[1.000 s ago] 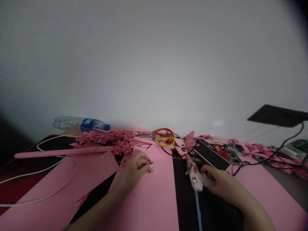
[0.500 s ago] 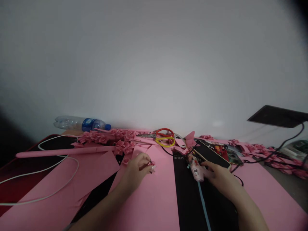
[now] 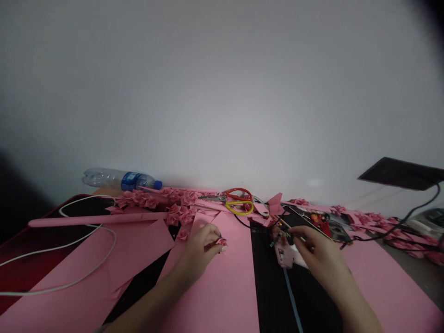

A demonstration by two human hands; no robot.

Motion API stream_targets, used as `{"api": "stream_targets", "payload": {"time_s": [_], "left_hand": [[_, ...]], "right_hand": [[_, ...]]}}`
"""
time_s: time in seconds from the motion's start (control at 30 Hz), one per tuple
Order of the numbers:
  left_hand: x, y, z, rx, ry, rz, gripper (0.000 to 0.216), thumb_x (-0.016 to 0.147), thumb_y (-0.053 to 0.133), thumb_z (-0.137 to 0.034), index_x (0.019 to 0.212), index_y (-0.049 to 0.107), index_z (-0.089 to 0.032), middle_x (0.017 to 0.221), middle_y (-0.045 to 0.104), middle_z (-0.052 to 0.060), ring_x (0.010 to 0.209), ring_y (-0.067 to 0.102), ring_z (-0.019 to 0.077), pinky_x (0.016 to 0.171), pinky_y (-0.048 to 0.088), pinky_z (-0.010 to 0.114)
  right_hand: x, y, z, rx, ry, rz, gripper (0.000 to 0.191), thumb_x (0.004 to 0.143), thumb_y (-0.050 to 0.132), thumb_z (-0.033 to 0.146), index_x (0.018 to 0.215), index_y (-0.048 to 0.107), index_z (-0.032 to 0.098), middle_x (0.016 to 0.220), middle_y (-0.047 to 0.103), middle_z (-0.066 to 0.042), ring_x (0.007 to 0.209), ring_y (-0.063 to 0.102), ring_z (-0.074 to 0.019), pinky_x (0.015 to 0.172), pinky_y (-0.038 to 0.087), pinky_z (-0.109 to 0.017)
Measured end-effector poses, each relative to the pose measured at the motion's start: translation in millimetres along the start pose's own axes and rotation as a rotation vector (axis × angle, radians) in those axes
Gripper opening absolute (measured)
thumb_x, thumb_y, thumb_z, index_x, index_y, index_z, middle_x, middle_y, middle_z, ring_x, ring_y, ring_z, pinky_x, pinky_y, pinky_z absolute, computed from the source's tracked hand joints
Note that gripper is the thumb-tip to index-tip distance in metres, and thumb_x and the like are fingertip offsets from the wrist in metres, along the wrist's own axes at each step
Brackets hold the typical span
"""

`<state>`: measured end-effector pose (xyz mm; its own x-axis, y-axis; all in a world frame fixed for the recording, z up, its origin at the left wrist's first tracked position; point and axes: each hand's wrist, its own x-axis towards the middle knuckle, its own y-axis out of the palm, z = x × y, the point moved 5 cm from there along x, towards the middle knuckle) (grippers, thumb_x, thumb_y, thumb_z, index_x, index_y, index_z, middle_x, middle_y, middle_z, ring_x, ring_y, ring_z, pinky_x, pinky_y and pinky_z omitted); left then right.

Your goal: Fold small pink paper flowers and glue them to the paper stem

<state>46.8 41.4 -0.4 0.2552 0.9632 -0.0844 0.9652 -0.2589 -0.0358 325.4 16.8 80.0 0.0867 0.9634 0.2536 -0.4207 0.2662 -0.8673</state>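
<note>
My left hand [image 3: 204, 245] pinches a small pink folded-paper rose [image 3: 222, 241] between thumb and fingers, just above a long pink paper sheet [image 3: 225, 286]. To the right, a pale pink glue gun [image 3: 283, 254] lies on the black surface, with a blue strip [image 3: 293, 296] running from its back end toward me. My right hand [image 3: 317, 247] is beside the gun's upper part, fingertips drawn together. What those fingertips grip is too small and dark to make out. Part of a dark flat thing with a light edge is hidden behind this hand.
Scissors with red and yellow handles [image 3: 239, 201] lie among paper roses [image 3: 182, 214] along the wall. A plastic bottle [image 3: 121, 179] lies at the back left. A rolled pink paper tube [image 3: 97, 219], white cable [image 3: 114, 240] and dark panel [image 3: 398, 173] are also around.
My right hand has moved from the glue gun's handle up toward its front part, its fingers closing together. My left hand keeps the rose, turned slightly so more of it shows.
</note>
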Motion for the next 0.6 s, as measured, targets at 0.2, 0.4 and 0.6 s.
{"api": "stream_targets", "payload": {"time_s": [0.2,0.4,0.6], "left_hand": [[0,2,0,-0.007,0.015,0.046,0.014,0.075,0.062,-0.02,0.079,0.049,-0.024,0.076,0.068,-0.001,0.081,0.067,0.0199,0.074,0.049,0.029],[5,-9,-3,-0.075,-0.049,-0.079,0.032,0.074,0.066,-0.032,0.102,0.064,-0.017,0.092,0.073,0.007,0.09,0.067,0.0237,0.078,0.052,0.032],[12,-15,6,-0.188,-0.088,-0.086,0.029,0.075,0.068,-0.042,0.086,0.071,-0.015,0.081,0.07,0.004,0.077,0.064,0.0181,0.07,0.051,0.026]], "right_hand": [[-22,52,78,0.212,-0.308,0.099,0.03,0.089,0.046,0.015,0.115,0.06,0.019,0.084,0.067,-0.005,0.064,0.06,-0.0184,0.06,0.047,-0.028],[-36,96,97,0.542,-0.287,0.194,0.033,0.091,0.041,0.012,0.123,0.045,0.021,0.071,0.051,0.004,0.056,0.05,-0.0146,0.052,0.038,-0.023],[-34,117,96,0.669,-0.213,0.169,0.018,0.092,0.041,0.015,0.108,0.047,0.02,0.071,0.044,0.005,0.059,0.045,-0.0144,0.056,0.035,-0.024]]}}
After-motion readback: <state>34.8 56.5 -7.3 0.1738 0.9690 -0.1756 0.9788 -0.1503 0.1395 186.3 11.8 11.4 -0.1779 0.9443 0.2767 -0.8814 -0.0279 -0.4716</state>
